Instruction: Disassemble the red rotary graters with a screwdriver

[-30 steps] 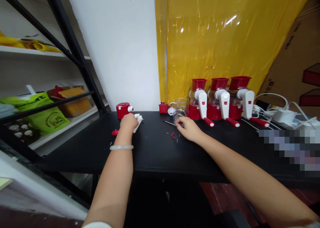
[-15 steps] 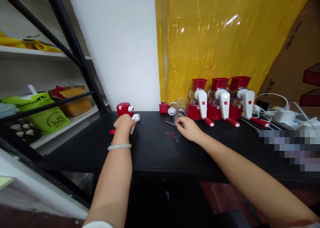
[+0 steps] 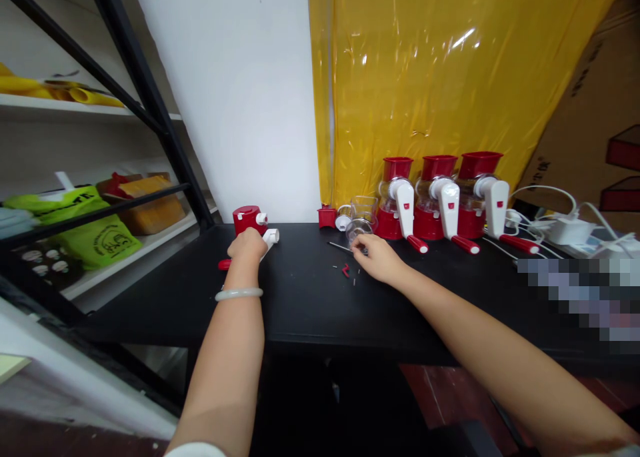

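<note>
White crank [image 3: 271, 237] pokes out at two o'clock from the left hand [image 3: 247, 245], closed round its middle (fingertips hidden); the right hand [image 3: 379, 258], fingers bunched, perhaps grips the slim rod [image 3: 339, 246]: I cannot tell.

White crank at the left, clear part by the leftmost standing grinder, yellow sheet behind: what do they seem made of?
White crank: probably hard plastic with a smooth finish, judging by its even, molded look.
Clear part: likely glossy, transparent plastic, since the yellow shows through; glass can't be excluded.
Yellow sheet: apparently flexible plastic film, shiny, with wrinkles and bright glints.
</note>
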A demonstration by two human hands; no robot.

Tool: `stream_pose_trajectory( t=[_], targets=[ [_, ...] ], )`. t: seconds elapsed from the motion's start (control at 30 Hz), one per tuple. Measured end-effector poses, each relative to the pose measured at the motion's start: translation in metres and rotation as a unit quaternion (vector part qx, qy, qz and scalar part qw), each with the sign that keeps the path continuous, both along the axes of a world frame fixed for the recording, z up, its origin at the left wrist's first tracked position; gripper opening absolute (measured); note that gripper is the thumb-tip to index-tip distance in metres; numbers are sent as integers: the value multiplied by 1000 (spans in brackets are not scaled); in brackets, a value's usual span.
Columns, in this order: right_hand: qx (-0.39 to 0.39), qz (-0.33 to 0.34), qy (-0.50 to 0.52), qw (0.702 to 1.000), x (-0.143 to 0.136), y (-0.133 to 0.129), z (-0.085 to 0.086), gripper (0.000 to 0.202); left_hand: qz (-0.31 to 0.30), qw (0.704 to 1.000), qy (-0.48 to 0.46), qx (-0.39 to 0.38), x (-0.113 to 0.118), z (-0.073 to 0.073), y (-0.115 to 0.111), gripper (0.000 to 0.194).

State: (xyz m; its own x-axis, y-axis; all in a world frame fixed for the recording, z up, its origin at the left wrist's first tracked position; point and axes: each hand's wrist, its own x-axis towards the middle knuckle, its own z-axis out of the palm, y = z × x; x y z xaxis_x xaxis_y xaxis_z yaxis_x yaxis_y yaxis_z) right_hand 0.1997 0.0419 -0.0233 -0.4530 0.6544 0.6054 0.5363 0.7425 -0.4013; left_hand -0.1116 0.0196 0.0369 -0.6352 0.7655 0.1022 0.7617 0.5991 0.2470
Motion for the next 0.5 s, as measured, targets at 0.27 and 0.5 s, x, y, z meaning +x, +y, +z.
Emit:
stream_pose_trajectory(
  t=[0.27,0.5],
  targets=[
    [-6,-6,28,1000,1,-1,5,11,-3,1000,0,-1,-1,-1,1,42],
    [-38,-74,142,986,8,8,9,6,-14,999,-10,32,2,0,0,62]
  ],
)
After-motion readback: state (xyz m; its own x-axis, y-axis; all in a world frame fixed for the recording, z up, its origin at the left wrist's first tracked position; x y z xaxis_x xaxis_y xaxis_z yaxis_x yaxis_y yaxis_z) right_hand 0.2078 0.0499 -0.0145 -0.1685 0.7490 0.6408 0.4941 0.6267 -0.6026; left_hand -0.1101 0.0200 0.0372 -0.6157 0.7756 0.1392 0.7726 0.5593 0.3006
